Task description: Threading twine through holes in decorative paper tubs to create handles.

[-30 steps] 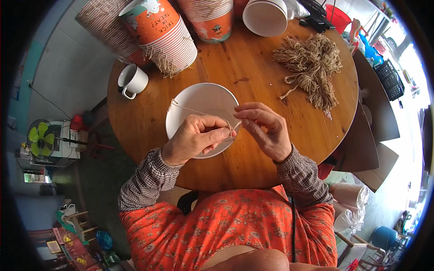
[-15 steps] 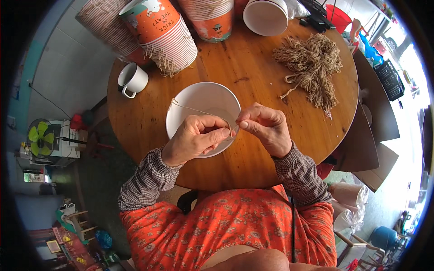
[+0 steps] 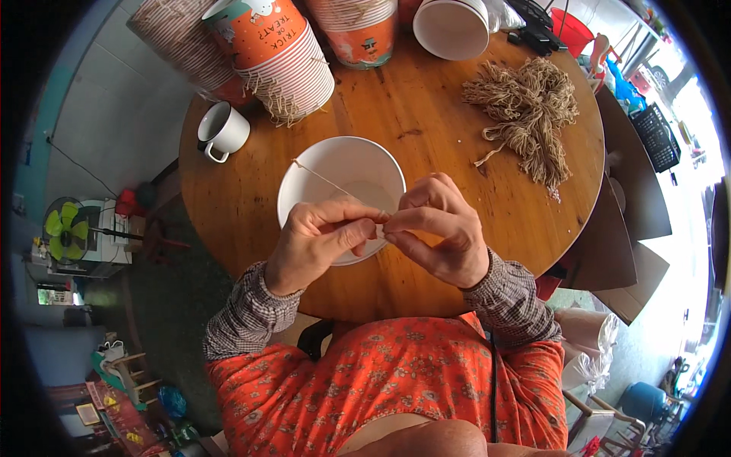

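While the string [image 3: 324, 178] spans the mouth of the white bucket [image 3: 367, 158] from its far-left rim, the left hand [image 3: 324, 242] pinches it between thumb and forefinger above the near-right side. The right hand [image 3: 444, 238] meets it there, fingertips together with the left's; thumb and forefinger are drawn close, but whether they clamp the string I cannot tell, since the contact point is hidden.

Placement, as judged: bucket faces mouth-up toward the person, so both ends of the span are within reach; the rim attachment serves as anchor and the left pinch keeps the line fairly taut. Fingertip grips suit so thin a cord. Bundle of cord [image 3: 527, 107] lies on the right of the table [image 3: 415, 286], beyond the right hand, probably for easy supply. Stacked striped buckets [image 3: 295, 78] and the enamel mug [image 3: 228, 131] sit farther off, leaving working room.

Versus 1.0 s ago: right fingers, then extended and just apart from the left, now curl in and touch it. Left hand sits slightly lower; the string runs straighter and more steeply. Bundle and mug show no evident change.
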Demonstrator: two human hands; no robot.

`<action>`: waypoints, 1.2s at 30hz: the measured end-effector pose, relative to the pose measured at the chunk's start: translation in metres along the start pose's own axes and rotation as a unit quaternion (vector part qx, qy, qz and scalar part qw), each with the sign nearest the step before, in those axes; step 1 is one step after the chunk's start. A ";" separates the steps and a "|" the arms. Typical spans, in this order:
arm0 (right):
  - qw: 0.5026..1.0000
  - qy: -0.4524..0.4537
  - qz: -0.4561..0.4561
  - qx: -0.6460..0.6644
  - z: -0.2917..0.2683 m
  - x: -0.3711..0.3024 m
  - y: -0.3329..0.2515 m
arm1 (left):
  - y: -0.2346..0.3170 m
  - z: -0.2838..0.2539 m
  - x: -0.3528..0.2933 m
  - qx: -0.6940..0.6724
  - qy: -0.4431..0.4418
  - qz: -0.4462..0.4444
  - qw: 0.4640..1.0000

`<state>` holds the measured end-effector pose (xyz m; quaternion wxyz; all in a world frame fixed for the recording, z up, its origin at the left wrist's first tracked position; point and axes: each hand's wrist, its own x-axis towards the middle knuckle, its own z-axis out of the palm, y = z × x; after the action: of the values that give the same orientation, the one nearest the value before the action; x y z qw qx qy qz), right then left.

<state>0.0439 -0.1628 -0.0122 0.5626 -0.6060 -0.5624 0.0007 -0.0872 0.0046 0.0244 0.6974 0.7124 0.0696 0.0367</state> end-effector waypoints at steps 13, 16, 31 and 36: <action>0.969 -0.143 0.115 0.167 -0.001 0.025 0.002 | -0.014 0.018 0.016 0.228 -0.066 0.275 0.932; 0.982 -0.164 0.083 -0.049 -0.015 0.027 -0.003 | -0.022 -0.001 0.021 0.201 -0.088 0.268 0.938; 0.995 -0.036 0.061 -0.073 -0.003 0.011 -0.004 | -0.009 -0.003 0.015 0.242 0.022 0.194 0.951; 0.970 -0.014 -0.092 -0.225 0.005 0.012 -0.002 | -0.002 -0.003 0.011 0.252 0.029 0.171 0.952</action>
<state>0.0438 -0.1519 -0.0056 0.4017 -0.6629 -0.6087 -0.1693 -0.0769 0.0091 0.0218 0.4758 0.8649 -0.0265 0.1575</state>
